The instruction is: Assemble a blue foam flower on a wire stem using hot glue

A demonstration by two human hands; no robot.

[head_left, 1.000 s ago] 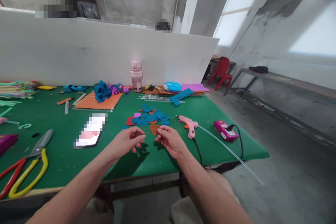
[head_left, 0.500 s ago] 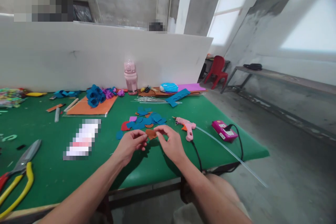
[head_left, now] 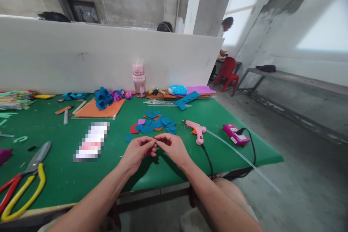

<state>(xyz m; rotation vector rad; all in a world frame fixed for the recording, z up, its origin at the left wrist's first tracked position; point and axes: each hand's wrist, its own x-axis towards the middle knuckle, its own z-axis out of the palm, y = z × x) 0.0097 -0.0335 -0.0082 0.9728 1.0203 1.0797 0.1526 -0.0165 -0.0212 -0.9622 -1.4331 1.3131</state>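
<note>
My left hand (head_left: 138,153) and my right hand (head_left: 173,149) meet at the fingertips above the near part of the green table (head_left: 89,181). Both pinch a small brown petal-shaped piece (head_left: 155,139), of which only a thin edge shows; the fingers hide the rest. Just beyond my hands lies a loose pile of blue cut pieces (head_left: 148,129), with some brown ones, a red piece (head_left: 133,128) and a pink piece (head_left: 141,121) among them. Right of my right hand a pink glue gun (head_left: 196,130) rests on its side, a clear glue stick (head_left: 239,154) trailing from its back.
Large shears (head_left: 35,165) lie at the left. Blue flowers (head_left: 102,98) rest on orange sheets (head_left: 89,110). A pink bottle (head_left: 139,81) stands by the white partition (head_left: 108,58). A magenta power block (head_left: 236,135) with a cord sits at the right. Another person is in the far background.
My hands have drawn together, and the brown piece, plainly visible between them before, is now almost covered by my fingers. The view has shifted slightly left; a person now shows at the back right.
</note>
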